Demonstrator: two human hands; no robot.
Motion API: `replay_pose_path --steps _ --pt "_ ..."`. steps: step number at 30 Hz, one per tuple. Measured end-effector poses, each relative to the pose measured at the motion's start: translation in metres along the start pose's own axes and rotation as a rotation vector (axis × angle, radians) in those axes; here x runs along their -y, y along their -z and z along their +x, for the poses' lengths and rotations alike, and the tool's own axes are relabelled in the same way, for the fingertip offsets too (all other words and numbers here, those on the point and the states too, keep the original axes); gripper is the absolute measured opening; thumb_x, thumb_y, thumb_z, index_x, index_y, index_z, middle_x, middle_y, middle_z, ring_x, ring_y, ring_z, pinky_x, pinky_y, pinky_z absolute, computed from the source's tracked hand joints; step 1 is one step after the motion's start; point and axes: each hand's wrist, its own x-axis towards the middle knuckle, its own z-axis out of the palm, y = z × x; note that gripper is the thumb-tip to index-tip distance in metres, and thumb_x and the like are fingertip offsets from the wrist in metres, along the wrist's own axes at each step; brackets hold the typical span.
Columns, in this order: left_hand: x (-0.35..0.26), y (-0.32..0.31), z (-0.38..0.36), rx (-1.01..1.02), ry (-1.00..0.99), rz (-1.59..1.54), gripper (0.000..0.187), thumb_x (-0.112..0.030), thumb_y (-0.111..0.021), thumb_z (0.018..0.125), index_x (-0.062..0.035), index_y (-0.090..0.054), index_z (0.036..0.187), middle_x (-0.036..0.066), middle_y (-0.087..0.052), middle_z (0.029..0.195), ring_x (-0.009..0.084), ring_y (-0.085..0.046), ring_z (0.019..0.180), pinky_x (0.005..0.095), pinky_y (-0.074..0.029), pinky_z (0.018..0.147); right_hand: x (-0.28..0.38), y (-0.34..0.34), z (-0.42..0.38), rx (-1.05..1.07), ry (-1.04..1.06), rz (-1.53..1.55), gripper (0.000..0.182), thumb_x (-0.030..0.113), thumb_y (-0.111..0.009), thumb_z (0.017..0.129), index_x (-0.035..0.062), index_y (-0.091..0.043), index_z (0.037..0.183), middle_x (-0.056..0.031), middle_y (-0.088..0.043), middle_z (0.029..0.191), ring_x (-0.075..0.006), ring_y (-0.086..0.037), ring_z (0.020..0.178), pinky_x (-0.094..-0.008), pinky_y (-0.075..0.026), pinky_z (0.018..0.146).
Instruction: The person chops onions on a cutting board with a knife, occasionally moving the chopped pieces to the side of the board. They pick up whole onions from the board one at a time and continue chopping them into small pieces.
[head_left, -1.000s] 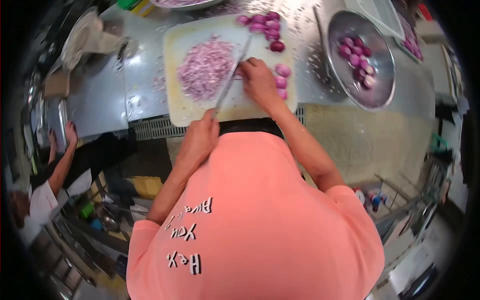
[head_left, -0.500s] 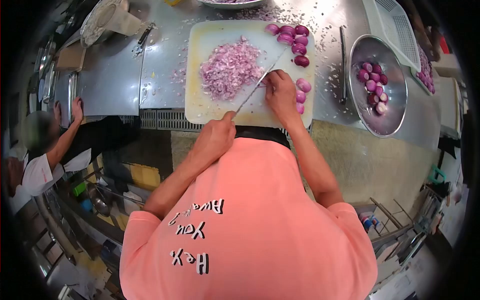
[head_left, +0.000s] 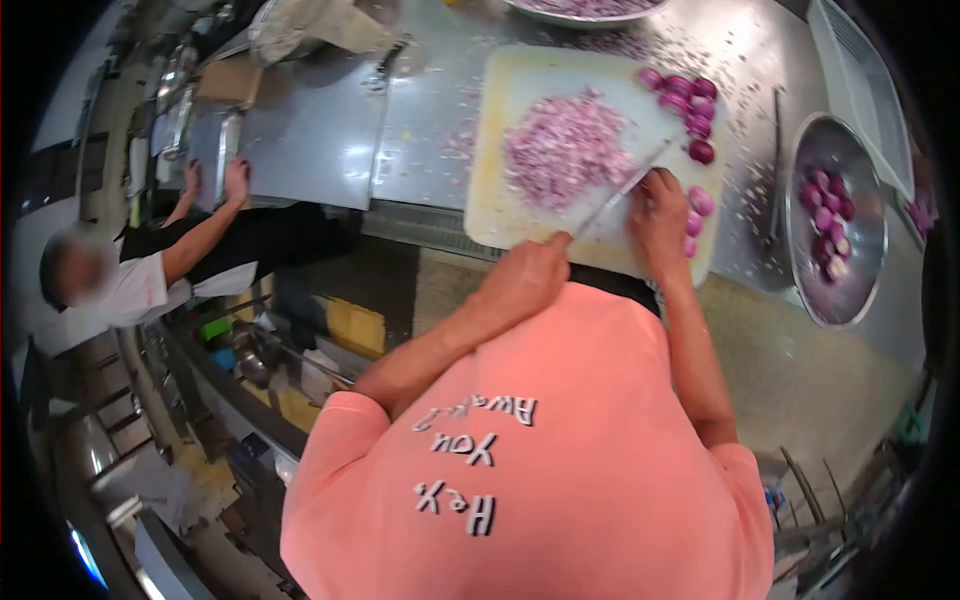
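Because the left hand (head_left: 530, 275) is wrapped tight round the handle at the near edge of the cutting board (head_left: 500, 200), the knife (head_left: 615, 195) runs slantwise up and rightward across the board. Its blade passes just beside the right hand (head_left: 660, 205). That hand's fingers curl down at the board's right side; what they pin is hidden, so its grip cannot be told. Onion halves (head_left: 700, 203) lie touching it on the right. Mid-board, left of the blade, sits the chopped onion pile (head_left: 565, 150). More peeled onions (head_left: 685, 95) line the far right corner. Right of the board stands a metal bowl (head_left: 860, 275). Left, along the steel table (head_left: 320, 130), is a co-worker's hand (head_left: 235, 180).
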Motion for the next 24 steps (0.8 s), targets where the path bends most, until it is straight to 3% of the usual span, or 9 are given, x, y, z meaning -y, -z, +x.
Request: replay_pose_path --steps 3,7,16,24 --pt "0.017 -0.021 0.01 0.04 0.014 0.006 0.027 -0.012 -0.05 0.092 0.0047 -0.057 0.112 0.029 -0.06 0.069 0.0475 -0.062 0.07 0.0537 -0.045 0.064 0.002 0.0 -0.002 0.02 -0.025 -0.021 0.011 -0.003 -0.062 0.078 -0.0005 -0.062 0.089 -0.0161 -0.06 0.087 -0.0373 -0.059 0.083 -0.0448 -0.048 0.073" --pt "-0.017 0.009 -0.005 0.04 0.008 -0.079 0.022 -0.013 -0.049 0.094 0.0045 -0.057 0.105 0.03 -0.059 0.07 0.0474 -0.06 0.068 0.0532 -0.045 0.063 0.002 0.004 -0.005 -0.003 -0.009 -0.034 0.011 -0.003 -0.063 0.078 0.0003 -0.062 0.088 -0.0154 -0.06 0.087 -0.0368 -0.059 0.084 -0.0438 -0.048 0.073" --pt "-0.008 -0.004 -0.003 -0.004 -0.021 -0.086 0.019 -0.013 -0.049 0.094 0.0055 -0.055 0.095 0.03 -0.058 0.068 0.049 -0.058 0.069 0.0532 -0.044 0.064 -0.003 0.0 -0.002 -0.015 0.017 0.003 0.01 -0.003 -0.062 0.079 0.0003 -0.061 0.088 -0.0152 -0.06 0.087 -0.0367 -0.059 0.083 -0.0446 -0.048 0.071" --pt "0.002 -0.006 0.005 -0.015 -0.023 -0.031 0.018 -0.013 -0.05 0.093 0.0037 -0.056 0.096 0.029 -0.059 0.067 0.0479 -0.06 0.067 0.0529 -0.044 0.062 -0.005 0.001 -0.007 -0.03 0.016 0.004 0.012 -0.002 -0.063 0.079 0.0021 -0.065 0.09 -0.014 -0.063 0.091 -0.0349 -0.062 0.087 -0.0425 -0.051 0.073"
